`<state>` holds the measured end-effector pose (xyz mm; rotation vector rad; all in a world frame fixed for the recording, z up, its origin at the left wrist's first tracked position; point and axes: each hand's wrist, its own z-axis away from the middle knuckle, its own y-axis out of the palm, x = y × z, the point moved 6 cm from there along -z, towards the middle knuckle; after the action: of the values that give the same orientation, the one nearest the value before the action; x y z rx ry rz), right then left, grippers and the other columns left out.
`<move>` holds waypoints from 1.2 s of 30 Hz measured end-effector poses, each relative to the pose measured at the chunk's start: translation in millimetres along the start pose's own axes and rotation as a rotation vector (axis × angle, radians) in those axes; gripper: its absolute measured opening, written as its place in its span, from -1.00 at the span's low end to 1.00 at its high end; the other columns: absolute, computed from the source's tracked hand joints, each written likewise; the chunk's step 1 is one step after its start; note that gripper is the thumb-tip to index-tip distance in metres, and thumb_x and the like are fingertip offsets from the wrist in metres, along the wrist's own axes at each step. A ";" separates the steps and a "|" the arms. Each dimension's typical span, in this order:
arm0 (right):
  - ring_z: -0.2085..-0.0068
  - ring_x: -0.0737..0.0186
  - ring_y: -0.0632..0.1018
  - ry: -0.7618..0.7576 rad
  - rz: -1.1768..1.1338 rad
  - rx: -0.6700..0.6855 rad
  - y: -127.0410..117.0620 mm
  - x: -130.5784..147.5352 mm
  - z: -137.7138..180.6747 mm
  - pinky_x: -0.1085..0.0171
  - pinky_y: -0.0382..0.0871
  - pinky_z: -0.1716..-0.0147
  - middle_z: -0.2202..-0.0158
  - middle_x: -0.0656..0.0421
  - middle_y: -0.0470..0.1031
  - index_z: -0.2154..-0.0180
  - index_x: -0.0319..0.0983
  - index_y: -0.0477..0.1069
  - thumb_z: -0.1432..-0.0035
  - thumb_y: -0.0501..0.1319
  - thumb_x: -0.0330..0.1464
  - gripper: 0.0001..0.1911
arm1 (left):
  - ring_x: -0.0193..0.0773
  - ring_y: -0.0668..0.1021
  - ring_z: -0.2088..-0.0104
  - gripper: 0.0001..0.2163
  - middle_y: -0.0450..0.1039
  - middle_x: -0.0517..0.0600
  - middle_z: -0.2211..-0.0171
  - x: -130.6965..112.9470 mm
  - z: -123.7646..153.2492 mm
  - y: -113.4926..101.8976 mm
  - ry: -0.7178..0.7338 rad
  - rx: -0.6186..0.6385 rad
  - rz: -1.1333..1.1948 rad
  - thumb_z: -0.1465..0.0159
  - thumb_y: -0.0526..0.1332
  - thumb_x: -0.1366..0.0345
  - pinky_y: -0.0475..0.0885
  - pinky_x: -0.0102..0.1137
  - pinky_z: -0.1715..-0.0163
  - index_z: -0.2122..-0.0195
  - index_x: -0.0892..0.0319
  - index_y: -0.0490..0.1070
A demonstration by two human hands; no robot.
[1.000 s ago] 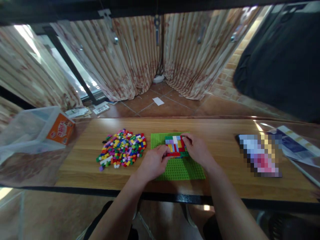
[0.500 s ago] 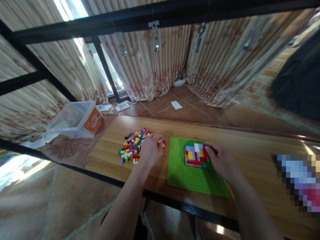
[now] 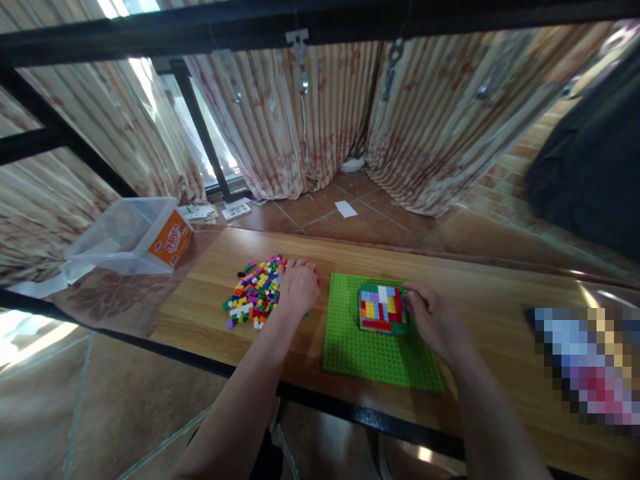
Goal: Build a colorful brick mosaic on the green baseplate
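A square build of colourful toy bricks (image 3: 383,310), with white, red, yellow, light blue and green on top, sits on a green baseplate (image 3: 370,363). At the build's right edge is my right hand (image 3: 430,320), its thumb and index finger bent together; whatever is between them is too small to make out. My left hand (image 3: 299,288) lies over the right side of a heap of loose bricks (image 3: 257,293), fingers stretched out and slightly apart. It covers part of the heap, and its fingertips are partly hidden.
The wooden table (image 3: 200,293) has a dark metal edge. A clear plastic bin (image 3: 125,237) with an orange label stands beyond its left end. On the right lies a pixelated flat item (image 3: 585,367). Curtains (image 3: 330,120) and a black metal bar (image 3: 340,30) run behind.
My left hand has flattened, its fingers straightening over the loose bricks. My right hand has drawn slightly off the top of the build to its right edge. The whole view has shifted a little.
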<state>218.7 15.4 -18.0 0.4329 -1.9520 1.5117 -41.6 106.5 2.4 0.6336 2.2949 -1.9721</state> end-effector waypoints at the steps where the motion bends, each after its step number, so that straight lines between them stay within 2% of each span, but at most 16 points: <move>1: 0.13 0.05 0.60 0.016 -0.009 0.010 0.1 -1.1 -0.2 0.06 0.44 0.08 0.12 -0.02 0.60 0.05 -0.23 0.50 -0.26 -0.03 -0.25 -0.58 | 0.04 0.46 -0.01 -0.77 0.53 0.16 0.06 0.9 -0.1 0.1 -0.007 0.002 -0.007 -0.24 0.11 0.47 0.27 -0.05 -0.04 0.20 0.19 0.54; 8: 0.13 0.07 0.60 0.012 -0.022 -0.006 -4.1 3.3 0.1 0.08 0.43 0.06 0.15 0.00 0.61 0.07 -0.23 0.51 -0.24 -0.01 -0.25 -0.60 | 0.02 0.48 0.06 -0.83 0.54 0.15 0.17 1.6 2.9 -1.4 -0.007 -0.026 -0.037 -0.26 0.11 0.45 0.30 -0.09 0.02 0.25 0.17 0.50; 13: 0.17 0.06 0.59 -0.005 -0.036 -0.072 -14.1 8.8 1.1 0.06 0.43 0.08 0.18 -0.02 0.61 0.11 -0.27 0.53 -0.22 0.02 -0.25 -0.61 | 0.01 0.51 0.09 -0.87 0.55 0.12 0.24 -4.7 7.3 -15.4 0.029 -0.082 0.020 -0.26 0.13 0.43 0.32 -0.08 0.01 0.30 0.15 0.47; 15: 0.23 0.09 0.59 -0.023 -0.102 -0.127 -20.1 14.4 2.1 0.09 0.44 0.13 0.23 0.01 0.61 0.14 -0.26 0.54 -0.21 0.05 -0.24 -0.64 | -0.05 0.53 0.14 -0.87 0.56 0.09 0.26 -9.5 11.0 -22.4 0.049 -0.092 0.173 -0.26 0.12 0.45 0.36 -0.14 0.03 0.30 0.17 0.46; 19: 0.26 0.17 0.58 -0.089 -0.283 -0.217 -26.3 35.2 8.0 0.16 0.46 0.20 0.27 0.08 0.59 0.19 -0.21 0.55 -0.22 0.13 -0.24 -0.72 | -0.24 0.56 0.27 -0.89 0.56 0.01 0.30 -24.0 25.2 -25.4 0.046 -0.063 0.717 -0.27 0.14 0.40 0.45 -0.33 0.19 0.28 0.18 0.46; 24: 0.24 0.21 0.57 -0.200 -0.414 -0.095 -13.2 70.9 19.4 0.19 0.48 0.21 0.23 0.13 0.59 0.17 -0.15 0.55 -0.20 0.21 -0.26 -0.79 | -0.28 0.58 0.34 -0.88 0.56 -0.01 0.36 -47.0 43.0 -8.9 -0.024 0.085 1.198 -0.21 0.23 0.31 0.49 -0.37 0.25 0.27 0.21 0.48; 30: 0.25 0.25 0.55 -0.258 -0.468 0.075 2.7 92.9 29.6 0.22 0.47 0.22 0.21 0.14 0.57 0.11 -0.14 0.53 -0.21 0.23 -0.30 -0.78 | -0.31 0.57 0.37 -0.87 0.56 -0.02 0.36 -57.3 45.9 -3.7 -0.071 0.155 1.384 -0.14 0.29 0.31 0.49 -0.38 0.26 0.28 0.22 0.48; 36: 0.21 0.24 0.54 -0.349 -0.389 0.062 4.1 100.1 32.5 0.20 0.44 0.18 0.21 0.18 0.57 0.08 -0.07 0.53 -0.24 0.21 -0.33 -0.78 | -0.31 0.54 0.38 -0.86 0.54 -0.03 0.40 -62.4 46.7 -2.4 -0.052 0.184 1.408 -0.13 0.31 0.27 0.48 -0.37 0.27 0.33 0.22 0.50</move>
<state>132.2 -2.7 39.2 1.0972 -1.9286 1.3085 4.2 44.6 14.6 1.5500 0.9365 -1.3334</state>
